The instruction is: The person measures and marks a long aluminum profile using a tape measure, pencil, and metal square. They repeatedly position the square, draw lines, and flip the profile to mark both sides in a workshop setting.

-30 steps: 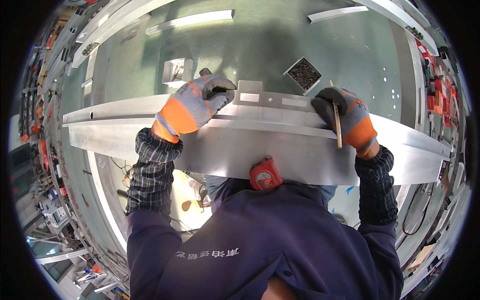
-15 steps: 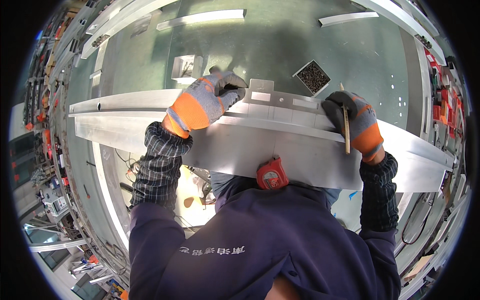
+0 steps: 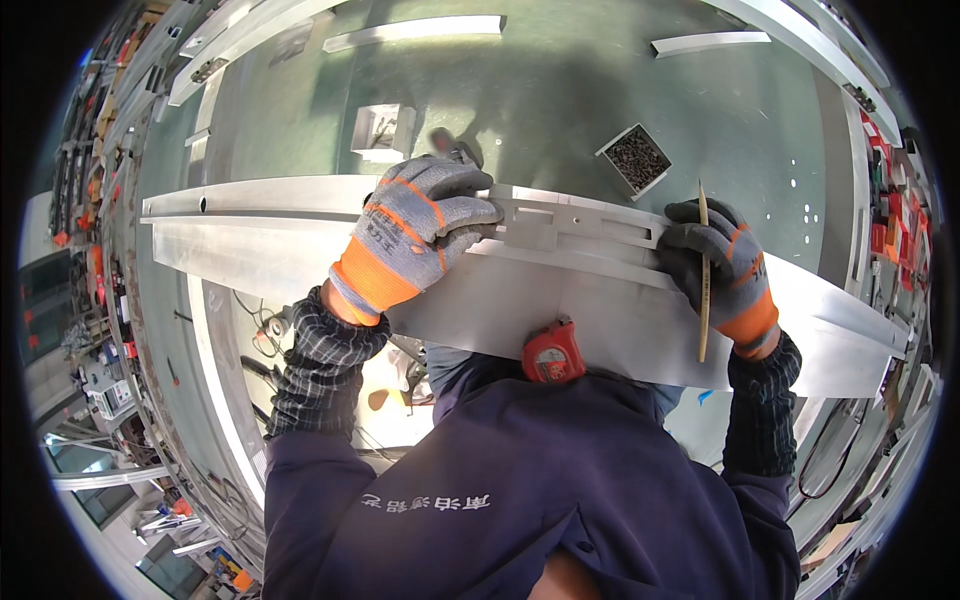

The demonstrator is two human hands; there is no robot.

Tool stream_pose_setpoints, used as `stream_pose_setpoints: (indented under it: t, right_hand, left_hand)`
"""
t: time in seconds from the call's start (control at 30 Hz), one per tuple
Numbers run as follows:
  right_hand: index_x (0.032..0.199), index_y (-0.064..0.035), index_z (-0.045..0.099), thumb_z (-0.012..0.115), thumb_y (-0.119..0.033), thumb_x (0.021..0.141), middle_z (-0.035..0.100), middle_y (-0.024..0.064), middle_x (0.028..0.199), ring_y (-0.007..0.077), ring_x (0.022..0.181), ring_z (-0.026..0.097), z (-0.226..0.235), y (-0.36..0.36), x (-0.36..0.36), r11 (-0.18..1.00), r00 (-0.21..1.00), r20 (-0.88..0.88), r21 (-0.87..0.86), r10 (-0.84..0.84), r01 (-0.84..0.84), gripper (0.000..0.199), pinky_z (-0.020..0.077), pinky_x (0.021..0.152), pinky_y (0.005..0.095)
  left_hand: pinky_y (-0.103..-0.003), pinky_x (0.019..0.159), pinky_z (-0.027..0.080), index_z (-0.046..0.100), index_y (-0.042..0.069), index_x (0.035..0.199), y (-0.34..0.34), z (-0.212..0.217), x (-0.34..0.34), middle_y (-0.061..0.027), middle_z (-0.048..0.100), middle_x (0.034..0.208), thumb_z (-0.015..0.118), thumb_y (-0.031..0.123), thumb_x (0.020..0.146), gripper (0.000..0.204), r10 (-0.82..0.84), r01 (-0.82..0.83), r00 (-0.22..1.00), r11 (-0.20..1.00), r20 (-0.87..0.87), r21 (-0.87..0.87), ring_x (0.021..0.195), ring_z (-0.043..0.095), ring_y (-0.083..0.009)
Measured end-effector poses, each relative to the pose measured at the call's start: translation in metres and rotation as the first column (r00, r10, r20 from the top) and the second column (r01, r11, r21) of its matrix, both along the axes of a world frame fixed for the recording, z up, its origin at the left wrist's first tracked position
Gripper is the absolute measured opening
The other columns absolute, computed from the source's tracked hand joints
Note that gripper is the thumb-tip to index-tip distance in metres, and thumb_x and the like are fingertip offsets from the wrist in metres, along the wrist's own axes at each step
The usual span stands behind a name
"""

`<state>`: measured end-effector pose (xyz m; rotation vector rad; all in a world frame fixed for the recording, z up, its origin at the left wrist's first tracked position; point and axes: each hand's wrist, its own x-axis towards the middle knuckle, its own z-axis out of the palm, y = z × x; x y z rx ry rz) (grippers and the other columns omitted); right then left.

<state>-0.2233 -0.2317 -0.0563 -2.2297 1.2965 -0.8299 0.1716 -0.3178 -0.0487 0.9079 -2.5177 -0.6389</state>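
A long silvery aluminium profile lies crosswise in front of me. On its upper rail sits a small slotted metal plate with rectangular openings. My left hand, in a grey and orange glove, has its fingers closed at the plate's left end; its fingertips are partly hidden. My right hand, gloved alike, is curled by the plate's right end with a pencil held upright across the fingers. A red tape measure rests on the profile's near edge. Past my left hand pokes a dark, blurred tool end.
On the green tabletop beyond the profile stand a white box with small parts and a box of dark screws. Two metal strips lie farther back. Red bins line the right side.
The slotted plate has shifted toward me; its tab no longer sticks up past the rail's far edge. My left hand turned and came slightly nearer. The pencil slid lower in my right hand.
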Motion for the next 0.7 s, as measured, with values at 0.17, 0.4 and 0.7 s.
stream_pose_setpoints:
  t: [0.17,0.4,0.7]
  right_hand:
    - [0.109,-0.01,0.071,0.091,-0.001,0.082,0.078,0.0138,0.117,0.038,0.108,0.075,-0.001,-0.002,0.001,1.0,0.999,-0.035,-0.016,0.019,-0.02,0.035,0.0609,0.096,0.0475]
    - [0.113,-0.0072,0.074,0.089,-0.001,0.083,0.079,0.0143,0.118,0.0396,0.108,0.075,-0.003,0.0,-0.002,0.998,0.997,-0.052,-0.027,-0.052,0.051,0.034,0.0599,0.097,0.0471]
    - [0.12,-0.0016,0.074,0.085,-0.004,0.098,0.08,0.0117,0.112,0.0227,0.104,0.076,0.011,-0.025,0.015,0.808,0.838,0.248,-0.239,-0.485,0.539,0.024,0.0596,0.091,0.0357]
  left_hand:
    - [-0.05,0.104,0.055,0.083,0.012,0.108,0.003,-0.003,0.0,-0.0093,0.078,0.12,0.084,0.011,0.085,0.023,0.019,-0.019,1.0,0.999,0.005,-0.051,0.115,0.07,-0.0363]
    - [-0.047,0.102,0.057,0.076,0.006,0.113,0.003,0.003,-0.005,-0.015,0.077,0.122,0.074,0.0,0.091,0.022,0.026,-0.03,0.999,0.992,-0.036,-0.12,0.112,0.074,-0.035]
    - [-0.037,0.094,0.063,0.075,0.002,0.113,0.054,0.042,-0.052,-0.022,0.078,0.128,0.076,0.0,0.097,0.016,0.295,-0.228,0.83,0.954,-0.474,0.195,0.111,0.079,-0.0324]
